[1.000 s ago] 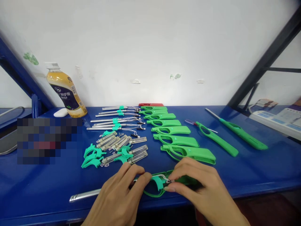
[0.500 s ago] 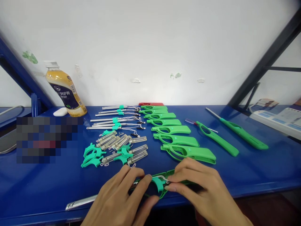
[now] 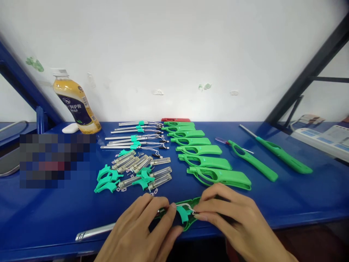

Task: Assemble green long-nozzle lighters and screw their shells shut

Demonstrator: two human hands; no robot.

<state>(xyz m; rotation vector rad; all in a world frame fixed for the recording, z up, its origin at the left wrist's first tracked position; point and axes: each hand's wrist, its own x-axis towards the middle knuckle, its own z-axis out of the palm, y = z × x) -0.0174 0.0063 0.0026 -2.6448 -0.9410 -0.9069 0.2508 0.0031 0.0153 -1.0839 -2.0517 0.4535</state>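
Note:
At the table's front edge lies an open green lighter shell half [image 3: 195, 201], partly covered by my hands. My left hand [image 3: 141, 225] is closed around the shell's left part, thumb below and fingers on top. A teal trigger [image 3: 183, 214] sits in the shell between the hands. My right hand [image 3: 234, 214] pinches a small black igniter piece at the end of white wires [image 3: 185, 205]; the fingertips hide most of it. A silver metal tube [image 3: 95, 231] sticks out to the left beneath my left hand.
Beyond the hands lie loose teal triggers [image 3: 107, 186], clear fuel tanks [image 3: 160, 171], metal tubes with wires [image 3: 120, 147] and a column of green shell halves [image 3: 231, 178]. A finished-looking lighter [image 3: 286, 156] lies right. A drink bottle [image 3: 77, 105] stands back left.
The teal trigger has turned and shifted slightly within the shell. Both hands keep nearly the same place and grip.

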